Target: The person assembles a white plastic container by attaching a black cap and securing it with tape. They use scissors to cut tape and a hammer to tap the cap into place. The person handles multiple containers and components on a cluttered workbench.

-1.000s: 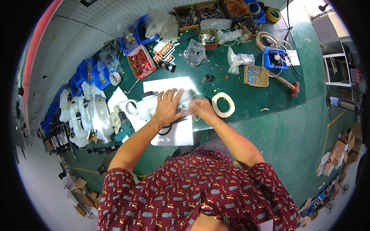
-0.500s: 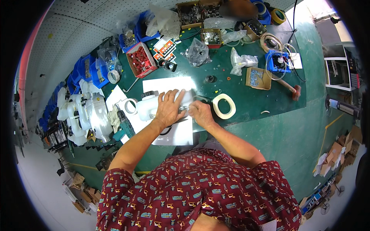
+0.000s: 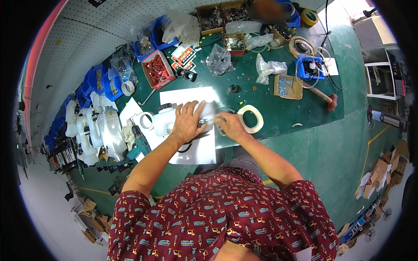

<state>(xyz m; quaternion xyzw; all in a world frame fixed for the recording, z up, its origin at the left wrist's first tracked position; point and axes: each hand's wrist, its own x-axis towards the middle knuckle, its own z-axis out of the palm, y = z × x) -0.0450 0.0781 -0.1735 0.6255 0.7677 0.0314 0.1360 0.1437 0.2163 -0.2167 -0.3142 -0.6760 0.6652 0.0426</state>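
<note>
A white plastic tank with a black cap [image 3: 164, 120] lies on its side on a white sheet [image 3: 191, 98] on the green bench. My left hand [image 3: 188, 123] presses down on the tank's right half. My right hand [image 3: 229, 126] is closed around a small metal tool whose shaft points left at the tank's end, just beside my left fingers. A white tape ring [image 3: 251, 118] lies right behind my right hand.
More white tanks [image 3: 96, 132] crowd the left edge, with a teal power drill [image 3: 140, 141] beside them. Blue bins, a red parts tray [image 3: 157, 69], cardboard boxes of screws [image 3: 288, 86], plastic bags and a hammer [image 3: 327, 98] fill the back and right of the bench.
Both hands stay on the tank; my right hand has shifted slightly toward its end. The view has moved a little.
</note>
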